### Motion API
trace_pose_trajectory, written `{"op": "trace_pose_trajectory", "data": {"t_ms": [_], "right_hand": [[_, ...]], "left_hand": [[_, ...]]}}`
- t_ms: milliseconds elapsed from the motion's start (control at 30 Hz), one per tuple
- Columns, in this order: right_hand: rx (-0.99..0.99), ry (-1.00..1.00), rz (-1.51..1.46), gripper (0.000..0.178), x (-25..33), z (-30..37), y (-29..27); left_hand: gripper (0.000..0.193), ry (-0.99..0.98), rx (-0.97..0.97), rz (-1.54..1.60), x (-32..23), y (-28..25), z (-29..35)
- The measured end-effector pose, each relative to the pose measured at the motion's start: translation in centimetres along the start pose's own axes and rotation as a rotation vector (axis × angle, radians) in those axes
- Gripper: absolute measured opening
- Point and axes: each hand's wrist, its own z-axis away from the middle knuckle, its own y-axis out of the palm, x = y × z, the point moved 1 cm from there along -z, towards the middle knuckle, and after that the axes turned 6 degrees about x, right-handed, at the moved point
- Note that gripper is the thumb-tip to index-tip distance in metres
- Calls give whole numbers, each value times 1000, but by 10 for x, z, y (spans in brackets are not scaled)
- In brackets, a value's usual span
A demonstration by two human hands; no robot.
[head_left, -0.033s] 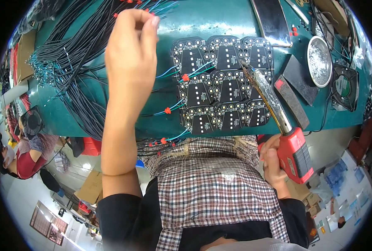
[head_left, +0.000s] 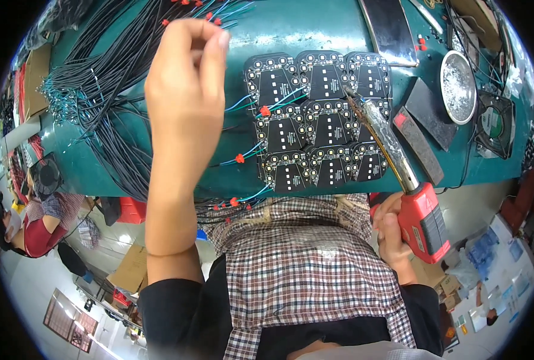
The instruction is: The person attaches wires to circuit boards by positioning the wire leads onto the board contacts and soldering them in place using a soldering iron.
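Observation:
My right hand (head_left: 390,231) is wrapped round the red and black handle of a soldering iron (head_left: 425,222). The iron's metal shaft slants up and left, its tip over the upper right of a grid of black circuit boards (head_left: 330,129). Left of the boards, my left hand (head_left: 186,75) is raised over the bench with thumb and forefinger curled together; whether anything is between them is hidden. Beyond that hand spreads a big bundle of black cables (head_left: 114,63) with bared blue-green ends. Cables with red connectors (head_left: 265,111) reach the boards' left edge.
On the green bench (head_left: 303,27), a metal bowl of silvery bits (head_left: 458,87) stands at the right beside a small fan (head_left: 495,125). Two dark blocks (head_left: 430,114) lie nearer the boards. A dark flat panel (head_left: 390,30) lies at the back. Another person (head_left: 36,231) sits at far left.
My left hand has shifted very slightly left and nearer to me. The soldering iron and my right hand stay in the same place.

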Motion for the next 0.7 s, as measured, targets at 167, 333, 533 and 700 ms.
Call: {"op": "trace_pose_trajectory", "data": {"t_ms": [167,333,533,700], "right_hand": [[18,-48,196,9,7,4,-10],[88,-22,71,17,-5,12,-12],[44,-149,195,27,-17,22,-5],[82,-179,126,27,-14,14,-1]], "left_hand": [[12,181,217,-87,-52,-4,55],[15,32,254,-125,-39,22,74],[21,87,150,-190,-27,32,80],[22,80,120,-206,-24,35,81]]}}
